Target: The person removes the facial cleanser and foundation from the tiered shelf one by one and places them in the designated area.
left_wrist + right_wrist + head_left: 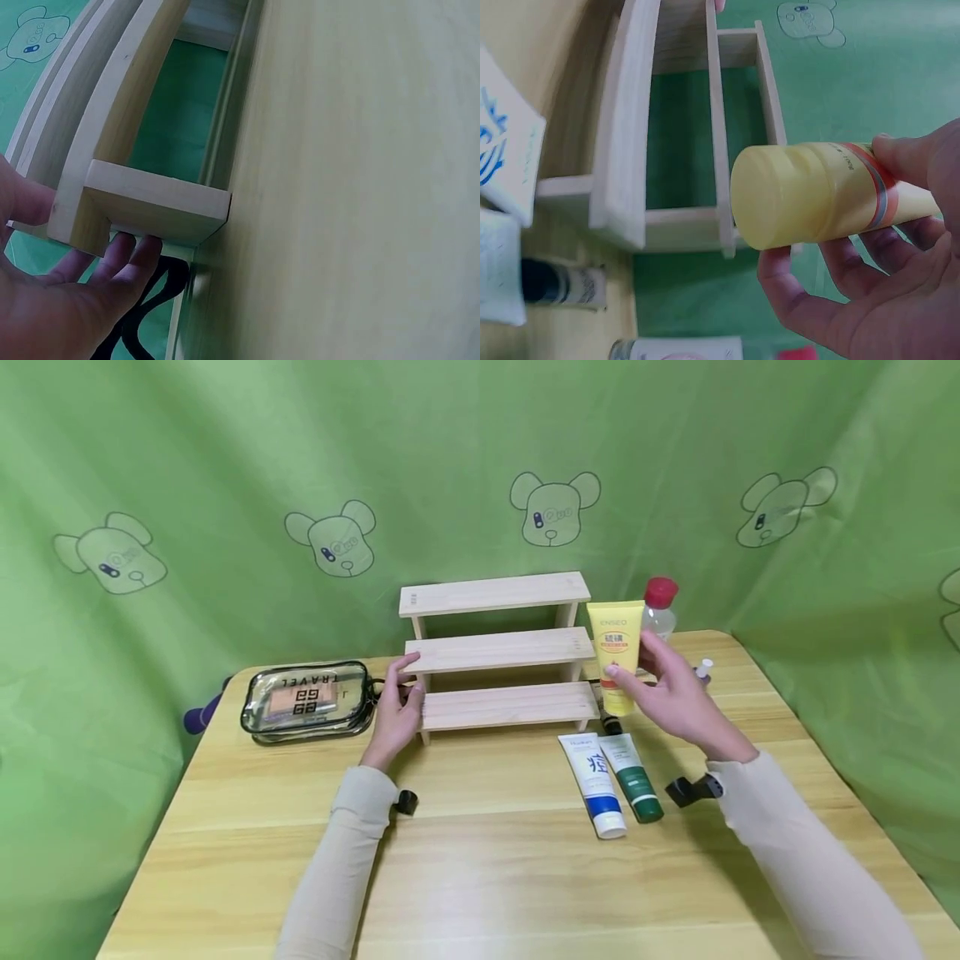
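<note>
A three-step wooden display rack (498, 649) stands on the table. My left hand (397, 714) grips its left end; in the left wrist view, fingers (139, 259) curl against the side panel and a digit reaches over a step. My right hand (671, 689) holds a yellow squeeze tube (617, 647) with its cap down, in front of the rack's right end. The right wrist view shows the tube's yellow cap (776, 199) facing the camera, thumb and fingers around the body. A white-and-blue tube (592, 785) and a white-and-green tube (633, 781) lie in front of the right hand.
A clear travel pouch (303, 702) lies left of the rack. A red-capped clear bottle (660, 610) stands behind the right hand, and a small dark tube (611, 724) lies near the rack's right end. Green curtain (450, 460) surrounds the table (465, 877).
</note>
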Motion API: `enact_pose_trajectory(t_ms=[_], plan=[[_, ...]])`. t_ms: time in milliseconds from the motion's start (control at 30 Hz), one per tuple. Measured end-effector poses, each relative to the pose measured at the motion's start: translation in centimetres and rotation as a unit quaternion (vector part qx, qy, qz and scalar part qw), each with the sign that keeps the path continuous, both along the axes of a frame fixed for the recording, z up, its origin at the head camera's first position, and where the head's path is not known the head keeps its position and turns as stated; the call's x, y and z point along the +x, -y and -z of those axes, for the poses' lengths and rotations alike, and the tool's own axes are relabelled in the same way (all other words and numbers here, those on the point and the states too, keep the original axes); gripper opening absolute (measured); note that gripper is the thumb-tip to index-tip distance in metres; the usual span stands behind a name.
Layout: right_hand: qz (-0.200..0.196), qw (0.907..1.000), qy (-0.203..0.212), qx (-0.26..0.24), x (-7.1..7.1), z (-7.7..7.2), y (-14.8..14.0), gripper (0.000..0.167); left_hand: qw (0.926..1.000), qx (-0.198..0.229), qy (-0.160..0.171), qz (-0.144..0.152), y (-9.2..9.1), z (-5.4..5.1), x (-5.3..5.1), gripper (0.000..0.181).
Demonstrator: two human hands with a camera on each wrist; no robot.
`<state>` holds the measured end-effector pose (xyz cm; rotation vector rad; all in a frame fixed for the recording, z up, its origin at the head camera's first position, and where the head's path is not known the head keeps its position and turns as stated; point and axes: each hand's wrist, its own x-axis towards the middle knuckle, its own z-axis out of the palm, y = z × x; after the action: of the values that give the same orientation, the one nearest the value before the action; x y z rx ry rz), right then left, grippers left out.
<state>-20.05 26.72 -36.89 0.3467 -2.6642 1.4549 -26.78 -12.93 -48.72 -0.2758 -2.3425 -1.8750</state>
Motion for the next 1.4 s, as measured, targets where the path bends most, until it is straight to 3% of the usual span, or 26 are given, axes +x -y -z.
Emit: enact_pose_trajectory(t_ms=[200,467,600,933,1233,1400], plan=[[0.009,0.9999,0.006,-0.001,1.4,1.8,-1.8,0.059,1.0,0.0,0.001,-0.002,-0.1,0.1,0.0,0.051],[0.03,0.9974,0.066,0.004,3.5,4.6,-4.0,0.065,1.0,-0.001,0.003,-0.001,0.1,-0.1,-0.2,0.05],[0.029,0.9972,0.067,0.017,3.8,5.7,-4.6,0.064,1.0,-0.005,0.002,-0.005,0.2,0.0,-0.2,0.05],[0.053,0.9929,0.103,0.025,4.8,7.1,-6.2,0.066,0.9998,-0.015,-0.007,-0.01,0.0,0.2,-0.3,0.051],[0.064,0.9789,0.166,0.1,5.4,8.1,-7.5,0.079,0.9999,-0.008,-0.008,-0.002,0.0,-0.1,-0.3,0.049],[0.052,0.9759,0.168,0.13,5.8,8.9,-7.9,0.075,1.0,-0.007,-0.006,-0.002,0.0,0.1,-0.2,0.049]])
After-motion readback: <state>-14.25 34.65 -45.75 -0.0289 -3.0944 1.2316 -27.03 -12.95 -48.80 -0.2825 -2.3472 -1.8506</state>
